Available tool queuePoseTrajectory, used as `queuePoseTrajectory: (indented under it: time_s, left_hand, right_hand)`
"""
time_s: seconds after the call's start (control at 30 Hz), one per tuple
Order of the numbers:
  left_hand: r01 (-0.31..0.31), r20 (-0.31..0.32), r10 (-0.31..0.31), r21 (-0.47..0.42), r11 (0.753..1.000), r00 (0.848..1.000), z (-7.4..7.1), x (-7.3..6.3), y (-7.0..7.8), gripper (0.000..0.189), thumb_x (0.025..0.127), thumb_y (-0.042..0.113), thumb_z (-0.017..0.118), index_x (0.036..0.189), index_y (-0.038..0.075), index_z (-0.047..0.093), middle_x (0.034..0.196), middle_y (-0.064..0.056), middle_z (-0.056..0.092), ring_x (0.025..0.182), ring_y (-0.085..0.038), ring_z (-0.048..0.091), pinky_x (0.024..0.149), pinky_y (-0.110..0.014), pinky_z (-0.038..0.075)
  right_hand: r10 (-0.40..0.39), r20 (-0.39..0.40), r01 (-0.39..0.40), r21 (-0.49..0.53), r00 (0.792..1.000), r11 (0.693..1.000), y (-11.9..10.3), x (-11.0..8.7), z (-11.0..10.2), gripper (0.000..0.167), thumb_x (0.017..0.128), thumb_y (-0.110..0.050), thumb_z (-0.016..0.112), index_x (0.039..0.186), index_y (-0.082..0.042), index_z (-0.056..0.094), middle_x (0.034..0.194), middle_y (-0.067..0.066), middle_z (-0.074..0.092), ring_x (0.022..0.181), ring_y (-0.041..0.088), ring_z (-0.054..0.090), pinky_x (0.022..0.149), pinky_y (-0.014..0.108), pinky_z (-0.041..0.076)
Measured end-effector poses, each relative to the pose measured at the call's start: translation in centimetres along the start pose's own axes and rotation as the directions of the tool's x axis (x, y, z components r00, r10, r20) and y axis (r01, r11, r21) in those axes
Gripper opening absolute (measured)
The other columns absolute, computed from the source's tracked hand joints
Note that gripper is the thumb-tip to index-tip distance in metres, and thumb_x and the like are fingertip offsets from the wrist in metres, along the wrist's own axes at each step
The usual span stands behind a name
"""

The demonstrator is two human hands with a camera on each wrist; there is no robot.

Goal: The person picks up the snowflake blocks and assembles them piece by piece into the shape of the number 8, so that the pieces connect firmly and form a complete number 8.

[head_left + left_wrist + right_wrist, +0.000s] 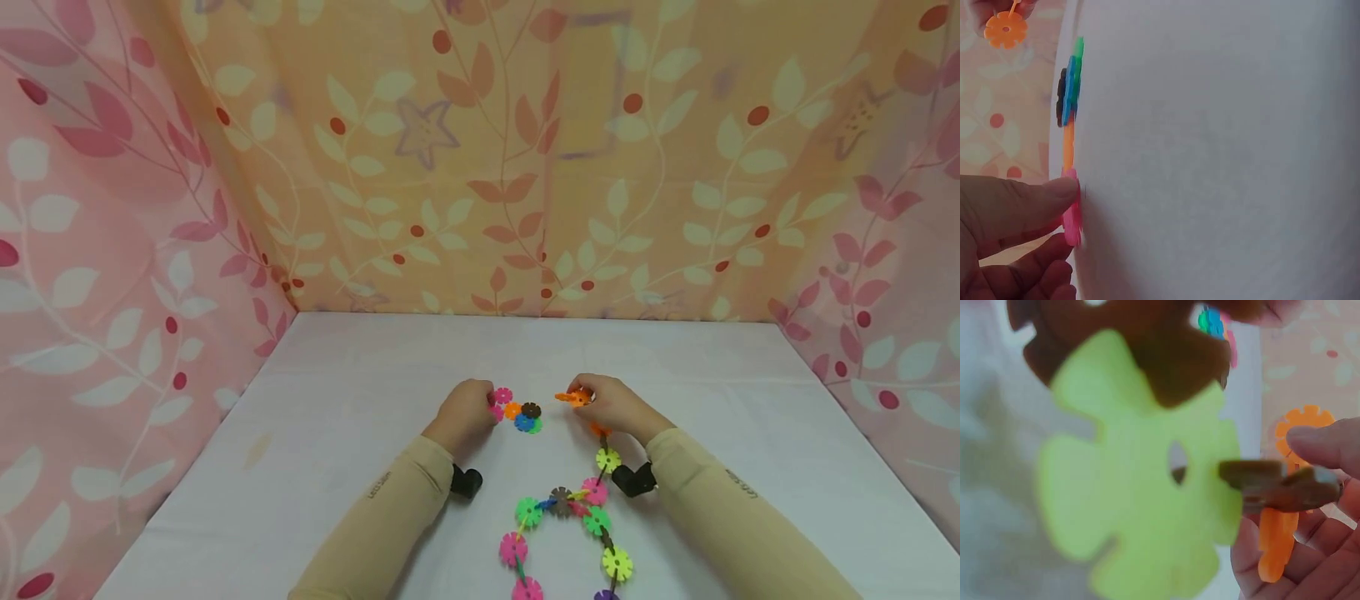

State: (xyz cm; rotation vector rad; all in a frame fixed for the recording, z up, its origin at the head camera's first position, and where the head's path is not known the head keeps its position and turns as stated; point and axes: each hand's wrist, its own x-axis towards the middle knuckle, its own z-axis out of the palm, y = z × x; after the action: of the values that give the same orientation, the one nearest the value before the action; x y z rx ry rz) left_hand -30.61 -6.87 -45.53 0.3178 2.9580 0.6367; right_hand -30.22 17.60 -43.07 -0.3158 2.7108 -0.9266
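My left hand is at a small group of flat, notched plastic snowflake discs on the white table. Its thumb and finger pinch a pink snowflake disc at the edge. Beyond that lie an orange disc, a brown disc, a blue disc and a green disc, partly overlapping. To the right, my right hand holds up an orange snowflake disc at the end of a chain. Below it the chain continues with a brown disc and a yellow-green disc.
The chain of interlocked coloured discs runs toward me and forms a loop, with a green disc and a pink disc on its left side. A black wrist mount sits under the left sleeve. Floral curtains surround the table.
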Motion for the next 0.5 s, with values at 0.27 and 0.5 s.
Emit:
queuePoseTrajectory:
  time_s: [0.27,0.5]
  left_hand:
    - [-0.028,-0.032,0.027,-0.016,0.999,0.999,-0.4,-0.5,1.1,0.012,0.074,0.009,0.071,0.079,0.01,0.06,0.071,0.002,0.055,0.07,-0.018,0.049,0.066,-0.028,0.044]
    - [0.007,-0.065,-0.025,-0.265,0.964,0.998,-0.3,0.3,2.6,0.011,0.082,0.013,0.066,0.073,0.013,0.06,0.067,0.002,0.057,0.065,-0.014,0.052,0.058,-0.024,0.045]
  right_hand:
    - [-0.031,0.005,0.031,0.102,0.999,0.994,0.2,-0.1,-0.4,0.011,0.088,-0.016,0.06,0.097,-0.009,0.06,0.085,0.01,0.056,0.058,0.019,0.051,0.049,0.028,0.044]
    - [-0.029,-0.036,0.033,0.111,0.999,0.993,0.5,0.3,-0.7,0.015,0.089,-0.017,0.058,0.1,-0.007,0.061,0.09,0.012,0.059,0.061,0.02,0.051,0.05,0.028,0.046]
